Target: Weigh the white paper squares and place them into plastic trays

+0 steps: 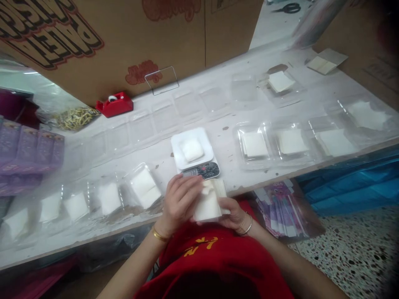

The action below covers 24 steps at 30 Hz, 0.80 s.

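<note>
My right hand (pixel 234 215) cups a thick stack of white square pads (pixel 208 203) from below, close to my chest. My left hand (pixel 180 199) lies over the stack's left side, its fingers curled and pinching at the top pads. Just beyond the hands a small white digital scale (pixel 205 170) stands on the table with a little pile of white pads (pixel 192 149) on its platform.
Clear plastic trays with white pads (pixel 254 144) line the table's front edge on both sides; empty clear trays (pixel 187 104) sit in a row behind. A red tape dispenser (pixel 114 104) and large cardboard boxes (pixel 124 37) stand at the back. Purple packets (pixel 28 145) lie left.
</note>
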Tool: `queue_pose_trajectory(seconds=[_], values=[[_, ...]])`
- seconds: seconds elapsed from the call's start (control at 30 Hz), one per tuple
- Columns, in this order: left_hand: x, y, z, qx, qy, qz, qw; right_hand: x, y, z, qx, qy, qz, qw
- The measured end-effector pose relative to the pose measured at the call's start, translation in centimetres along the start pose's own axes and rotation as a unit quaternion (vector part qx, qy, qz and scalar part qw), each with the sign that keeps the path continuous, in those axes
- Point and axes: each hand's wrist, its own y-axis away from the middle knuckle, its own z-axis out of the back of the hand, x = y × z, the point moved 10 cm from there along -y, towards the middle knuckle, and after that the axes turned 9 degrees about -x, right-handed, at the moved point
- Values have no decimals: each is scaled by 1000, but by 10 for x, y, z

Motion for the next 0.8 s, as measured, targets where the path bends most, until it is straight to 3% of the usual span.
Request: queue_pose_trajectory(seconds=[0.2, 0.4, 0.6, 0.7, 0.8], values=[[3, -5, -4, -2, 12, -5, 1000, 7, -1, -5, 22, -28, -5, 999], [-4, -16, 3, -25, -10, -62, 998, 19, -6, -9, 42, -47, 10, 998], [5, -34, -11, 17, 12, -23, 1000, 36, -12, -10, 45, -30, 33, 998], [29, -45, -16, 37, 48, 55, 997, 45, -11, -13, 68, -19, 43, 997], [73, -61, -20, 54, 86, 157, 982, 51, -8, -14, 91, -6, 47, 995]])
